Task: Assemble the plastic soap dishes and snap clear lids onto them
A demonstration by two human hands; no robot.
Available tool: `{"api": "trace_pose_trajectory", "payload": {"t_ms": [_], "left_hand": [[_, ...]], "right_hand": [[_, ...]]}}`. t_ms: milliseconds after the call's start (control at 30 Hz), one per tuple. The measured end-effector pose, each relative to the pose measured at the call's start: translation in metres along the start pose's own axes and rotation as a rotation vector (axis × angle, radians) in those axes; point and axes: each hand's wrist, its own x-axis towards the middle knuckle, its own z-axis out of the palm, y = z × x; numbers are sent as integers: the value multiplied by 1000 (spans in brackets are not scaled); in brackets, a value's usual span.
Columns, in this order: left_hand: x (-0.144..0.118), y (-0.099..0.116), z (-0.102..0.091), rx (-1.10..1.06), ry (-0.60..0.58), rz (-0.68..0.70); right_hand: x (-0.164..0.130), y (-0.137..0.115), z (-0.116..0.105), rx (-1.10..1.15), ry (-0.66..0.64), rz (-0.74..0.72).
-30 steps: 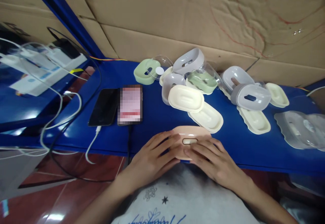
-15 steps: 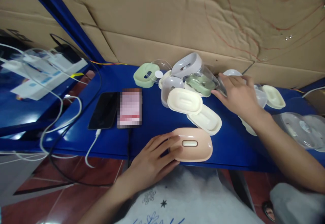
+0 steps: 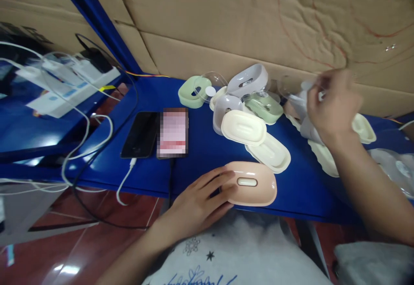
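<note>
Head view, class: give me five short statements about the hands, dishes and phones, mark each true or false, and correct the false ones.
1. The left hand touches the peach dish. True.
2. The right hand touches that same dish. False: it is apart from it, farther to the right, and blurred.
3. The black phone lies beside a phone with a lit screen. True.
4. The two cream trays nearest the peach dish lie apart. False: one overlaps the other.
5. A white power strip is at the left of the view. True.
</note>
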Motion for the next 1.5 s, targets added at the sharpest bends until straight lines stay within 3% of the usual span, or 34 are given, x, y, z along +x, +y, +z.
{"api": "trace_pose_trajectory", "payload": {"t_ms": [67,100,200,233,400,533,633,1033,1167,1500], "left_hand": [[-1,0,1,-23,13,-12],[-2,0,2,-32,23,-23],[-4,0,6,-17,79,-92],[-5,0,8,-10,96,-121],[-8,-1,11,-71,104,-185],[-9,-4,12,-102,74,-182],[-10,-5,13,-119,81,-173],[-7,-2,12,-106,52,-215],[-7,-1,10,-102,44,-218],[-7,-5,8,-163,63,-207]], "right_hand": [[-33,7,-17,68,154,-124],[-52,9,-27,136,163,-228],[-108,0,-52,429,-46,-596],[-123,-7,-59,533,-46,-666],[-153,-41,-66,700,-103,-832],[-158,-49,-61,731,-350,-848],[-165,-50,-61,718,-429,-823],[-176,-37,-53,804,-382,-578],[-179,-39,-53,783,-439,-660],[-183,-41,-51,680,-371,-770]]}}
